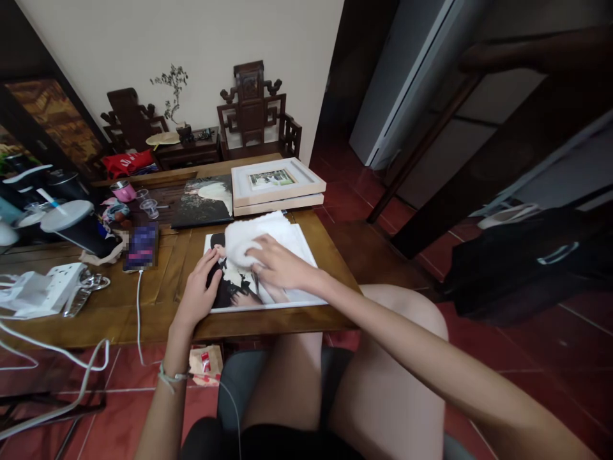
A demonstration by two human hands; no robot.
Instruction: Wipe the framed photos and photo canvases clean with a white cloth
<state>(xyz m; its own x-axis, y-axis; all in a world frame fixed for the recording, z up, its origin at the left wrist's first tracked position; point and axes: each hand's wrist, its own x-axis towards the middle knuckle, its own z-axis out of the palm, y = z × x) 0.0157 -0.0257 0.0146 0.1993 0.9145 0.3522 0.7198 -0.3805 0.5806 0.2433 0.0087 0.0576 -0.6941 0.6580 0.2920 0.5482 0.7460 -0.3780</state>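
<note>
A large photo print [287,255] lies flat on the wooden table [158,281] in front of me. My left hand [198,291] rests on its left edge, fingers spread and pressing down. My right hand [278,263] lies flat on a white cloth [249,239], which sits on the print's upper part. The fingers of that hand are stretched over the cloth.
Behind the print lie a dark photo [204,201] and stacked white frames [278,185]. A phone [141,246] on a cable, a power strip [52,287], cups [124,190] and a lamp [67,217] fill the table's left. Carved chairs [253,108] stand at the wall.
</note>
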